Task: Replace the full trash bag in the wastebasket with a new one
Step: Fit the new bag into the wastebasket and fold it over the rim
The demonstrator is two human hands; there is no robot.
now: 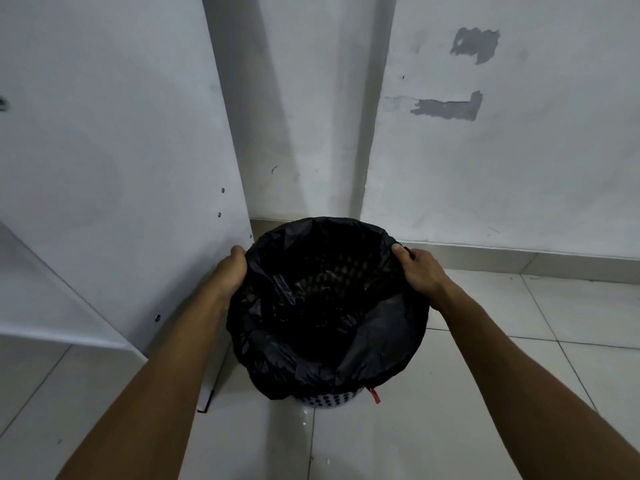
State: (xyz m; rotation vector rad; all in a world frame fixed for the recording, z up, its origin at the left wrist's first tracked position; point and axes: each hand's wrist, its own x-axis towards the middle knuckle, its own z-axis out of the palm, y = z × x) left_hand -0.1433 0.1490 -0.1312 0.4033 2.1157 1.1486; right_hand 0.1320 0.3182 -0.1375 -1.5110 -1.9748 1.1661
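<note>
While only the head view is on offer, it shows enough to place the step: a black trash bag (pixel 381 341) is draped over the rim of a wastebasket (pixel 329 400) that stands on a tiled floor (pixel 485 410), just beside a white cabinet panel (pixel 121 168) and close to the corner of a scuffed wall (pixel 502 168). Both hands sit at opposite sides of the rim. The left hand (pixel 230 268) lies against the bag's folded edge with its fingers hidden behind the plastic, so whether they curl round the rim cannot be told. The right hand (pixel 417 270) has its thumb hooked over the edge and appears to pinch the plastic there. Inside, the liner looks slack and largely hollow, with the basket's perforated pattern showing through, so this is most likely the new bag being fitted rather than the full one being lifted out. A red tie (pixel 374 395) hangs at the near side. Next, I judge, the edge needs pulling down evenly around the rim, with care not to tear the thin film.
</note>
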